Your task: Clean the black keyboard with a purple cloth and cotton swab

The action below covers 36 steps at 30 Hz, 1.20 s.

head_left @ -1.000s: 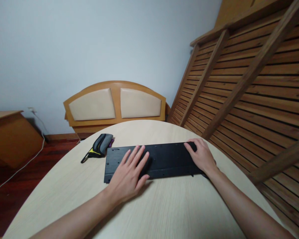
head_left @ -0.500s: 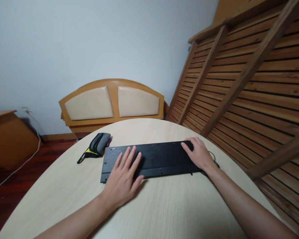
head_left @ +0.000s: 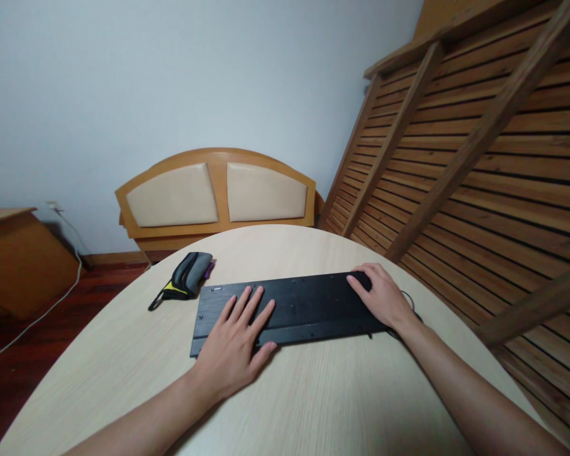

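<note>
A black keyboard (head_left: 308,307) lies with its screw-studded underside up on the pale round table (head_left: 323,399), its left end a little nearer to me than its right. My left hand (head_left: 232,345) rests flat across its left part, fingers spread and pointing away. Around the far right corner curls my right hand (head_left: 382,294), thumb on the underside and fingers over the edge; the fingertips are partly hidden. A thin dark cable (head_left: 412,301) loops out beside my right wrist.
Left of the keyboard lies a folded grey, black and yellow fabric item (head_left: 190,275) with a strap. Beyond the table stands a padded wooden headboard (head_left: 223,196). A slatted wooden frame (head_left: 456,158) leans at the right; a wooden cabinet (head_left: 23,266) is at far left.
The keyboard's left end has come slightly toward me, so it sits more slanted. Both hands keep nearly the same places on it. The view has shifted a little.
</note>
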{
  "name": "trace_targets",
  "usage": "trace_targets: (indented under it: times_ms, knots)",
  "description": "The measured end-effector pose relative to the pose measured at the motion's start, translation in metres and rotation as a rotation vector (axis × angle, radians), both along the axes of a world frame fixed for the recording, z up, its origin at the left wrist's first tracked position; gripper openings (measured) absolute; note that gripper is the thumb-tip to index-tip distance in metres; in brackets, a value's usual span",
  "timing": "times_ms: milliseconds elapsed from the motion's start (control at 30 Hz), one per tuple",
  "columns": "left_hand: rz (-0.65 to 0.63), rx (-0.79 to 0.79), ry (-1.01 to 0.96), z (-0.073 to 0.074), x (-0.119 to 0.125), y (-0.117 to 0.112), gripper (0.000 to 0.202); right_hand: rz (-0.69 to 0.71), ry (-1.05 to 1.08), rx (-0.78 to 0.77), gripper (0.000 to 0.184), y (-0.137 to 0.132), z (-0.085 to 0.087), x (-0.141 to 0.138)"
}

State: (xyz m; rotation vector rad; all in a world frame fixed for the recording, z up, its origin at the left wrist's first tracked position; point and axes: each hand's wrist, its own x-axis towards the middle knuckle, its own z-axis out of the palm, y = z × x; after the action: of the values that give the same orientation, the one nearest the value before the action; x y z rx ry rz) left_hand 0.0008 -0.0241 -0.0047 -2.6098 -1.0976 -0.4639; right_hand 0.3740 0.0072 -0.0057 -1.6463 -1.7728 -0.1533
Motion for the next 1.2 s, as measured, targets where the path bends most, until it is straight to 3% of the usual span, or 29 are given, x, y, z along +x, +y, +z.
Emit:
trace_targets:
  times_ms: [300, 500, 733, 967, 1200]
  knots:
    - [-0.055, -0.002, -0.012, 0.015, -0.004, -0.003, 0.077, -0.009, 0.024, -0.016, 0.034, 0.0, 0.0, -0.001]
    - [-0.096, -0.09, 0.057, 0.009, -0.006, 0.001, 0.077, -0.014, 0.025, -0.012, 0.033, 0.001, -0.002, 0.0]
    - [-0.088, -0.009, -0.024, 0.016, -0.008, 0.002, 0.076, -0.026, 0.024, -0.017, 0.032, -0.001, -0.001, -0.001]
    - [-0.092, -0.087, 0.047, 0.006, -0.008, 0.005, 0.074, -0.029, 0.025, -0.017, 0.031, -0.001, 0.0, -0.001]
    - [-0.068, -0.073, 0.015, 0.022, -0.031, 0.022, 0.091, -0.036, 0.023, -0.017, 0.031, -0.001, 0.0, -0.001]
